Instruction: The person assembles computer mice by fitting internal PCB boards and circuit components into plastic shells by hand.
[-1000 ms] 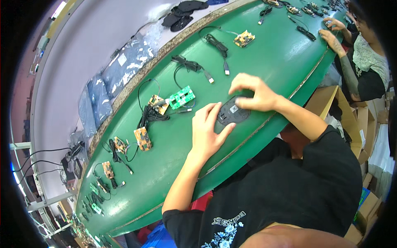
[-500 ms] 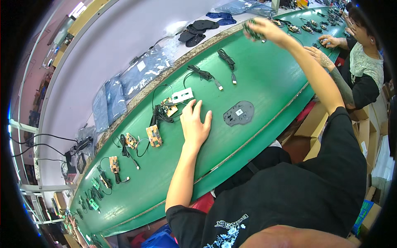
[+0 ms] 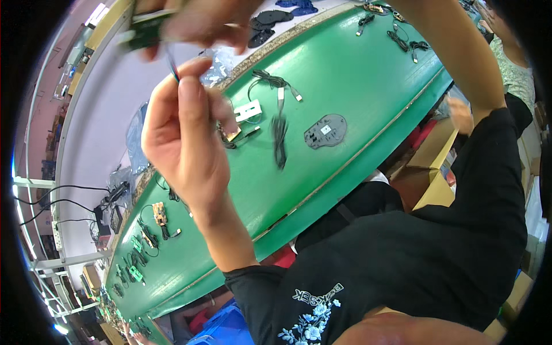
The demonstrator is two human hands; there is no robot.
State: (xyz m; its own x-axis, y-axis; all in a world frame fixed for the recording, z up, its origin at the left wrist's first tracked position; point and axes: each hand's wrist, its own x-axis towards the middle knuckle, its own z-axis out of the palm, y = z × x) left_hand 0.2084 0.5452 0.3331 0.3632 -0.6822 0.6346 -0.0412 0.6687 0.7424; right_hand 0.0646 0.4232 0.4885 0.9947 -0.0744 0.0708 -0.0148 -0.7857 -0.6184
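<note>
High at the upper left, my right hand (image 3: 210, 23) grips a green circuit board (image 3: 146, 29); both are blurred by motion and partly cut off by the picture's edge. Thin coloured wires (image 3: 172, 62) run down from the board. My left hand (image 3: 187, 126) is raised below it, thumb and forefinger pinched on these wires. A blurred black cable bundle (image 3: 280, 141) with a white end shows over the green work surface (image 3: 345, 178); whether it hangs or lies there I cannot tell. To its right lies a dark grey mouse base (image 3: 326, 131).
Behind my left hand lie a white plate (image 3: 247, 111) and a coiled USB cable (image 3: 269, 79). Several boards with cables, one an orange-brown board (image 3: 159, 213), line the left side. A co-worker's hand (image 3: 460, 115) shows at right, near an open cardboard box (image 3: 434, 187).
My right hand has swung from the far right to the upper left with the board. My left hand has risen off the surface and closed on the wires. A cable bundle has shifted nearer.
</note>
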